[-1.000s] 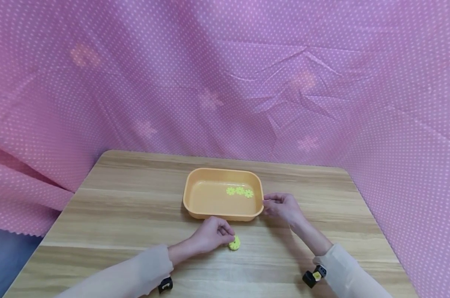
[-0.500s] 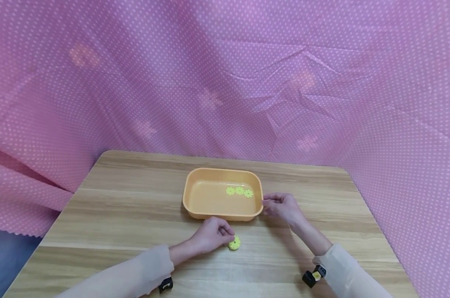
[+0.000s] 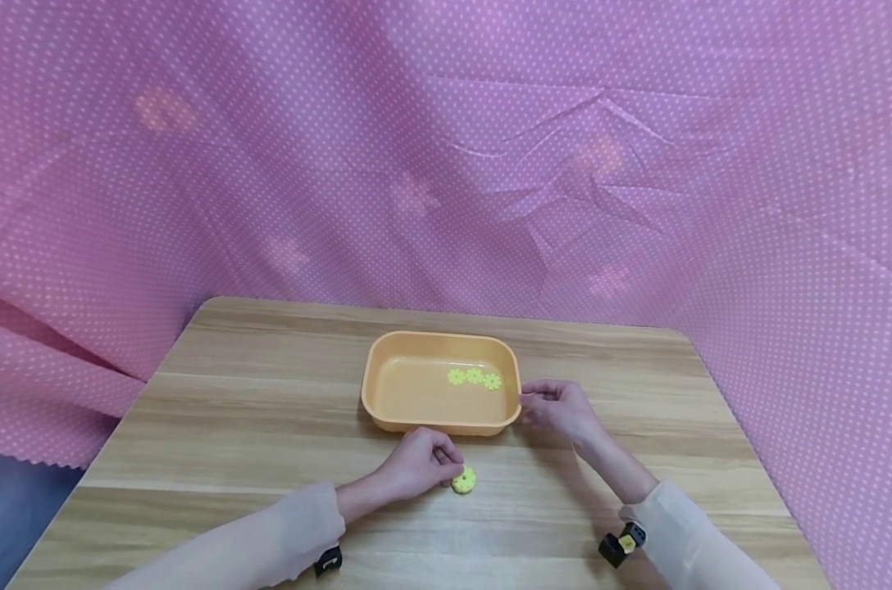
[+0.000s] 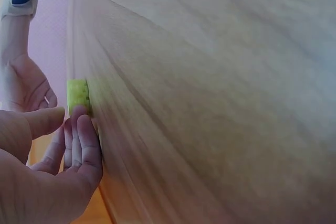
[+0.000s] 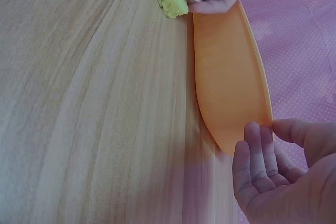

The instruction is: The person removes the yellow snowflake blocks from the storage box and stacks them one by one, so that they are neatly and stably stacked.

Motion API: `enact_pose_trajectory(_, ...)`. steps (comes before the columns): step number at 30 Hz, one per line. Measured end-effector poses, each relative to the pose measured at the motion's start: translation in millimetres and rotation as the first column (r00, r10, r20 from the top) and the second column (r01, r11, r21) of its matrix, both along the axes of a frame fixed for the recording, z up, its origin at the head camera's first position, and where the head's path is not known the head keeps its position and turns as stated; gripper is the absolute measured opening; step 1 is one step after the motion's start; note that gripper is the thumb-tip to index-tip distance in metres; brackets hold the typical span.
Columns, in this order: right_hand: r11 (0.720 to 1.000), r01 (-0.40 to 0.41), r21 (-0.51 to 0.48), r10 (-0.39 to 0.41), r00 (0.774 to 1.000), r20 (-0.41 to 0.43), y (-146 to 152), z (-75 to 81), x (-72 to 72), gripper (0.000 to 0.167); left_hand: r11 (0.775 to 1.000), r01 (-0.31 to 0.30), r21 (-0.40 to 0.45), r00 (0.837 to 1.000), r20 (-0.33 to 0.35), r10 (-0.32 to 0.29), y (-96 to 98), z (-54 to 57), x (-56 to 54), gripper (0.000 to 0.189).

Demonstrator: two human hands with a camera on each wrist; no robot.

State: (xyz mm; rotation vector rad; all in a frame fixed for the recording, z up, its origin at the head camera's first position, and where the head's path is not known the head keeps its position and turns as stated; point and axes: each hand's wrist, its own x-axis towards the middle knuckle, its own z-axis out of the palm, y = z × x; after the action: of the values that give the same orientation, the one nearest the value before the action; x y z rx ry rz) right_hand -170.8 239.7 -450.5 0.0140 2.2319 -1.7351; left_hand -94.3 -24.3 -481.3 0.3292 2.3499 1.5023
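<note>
On the wooden table is an orange tray [image 3: 409,401] with rounded corners. Three yellow flower-shaped pieces [image 3: 475,376] lie in a row inside it, toward its right back. In front of the tray, my left hand [image 3: 420,465] holds the left edge of a short stack of yellow flower-shaped pieces [image 3: 464,481] with thumb and fingertips. The left wrist view shows the stack [image 4: 78,94] edge-on at those fingertips. My right hand [image 3: 562,410] grips the tray's right end; in the right wrist view, its thumb meets the rim and its fingertips the outer wall [image 5: 231,77].
Around the tray spreads the wood-grain table [image 3: 269,369], with its far edge just behind the tray. Pink dotted cloth [image 3: 446,205] hangs behind and at both sides. A black wrist device [image 3: 623,544] sits below the right sleeve.
The pieces in the stack line up a little more evenly under the left fingertips. The right hand and the tray stay in place.
</note>
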Motion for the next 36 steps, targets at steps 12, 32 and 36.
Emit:
enact_pose_trajectory(12,1.000,-0.013,0.001,0.013,1.000,-0.006,0.7,3.2,-0.3,0.040,0.997,0.075,0.032,0.996,-0.047,-0.074,-4.3,39.6,0.7,0.008)
enact_pose_trajectory(32,1.000,-0.011,-0.007,0.011,1.000,-0.012,-4.6,2.6,-2.5,0.041,0.999,0.031,0.020,0.990,-0.136,-0.028,-16.4,83.8,-71.3,0.017)
enact_pose_trajectory(36,1.000,-0.002,-0.007,0.002,1.000,-0.010,-6.3,4.0,-3.2,0.040,1.000,0.026,0.009,0.992,-0.126,-0.025,-16.8,74.8,-88.1,0.021)
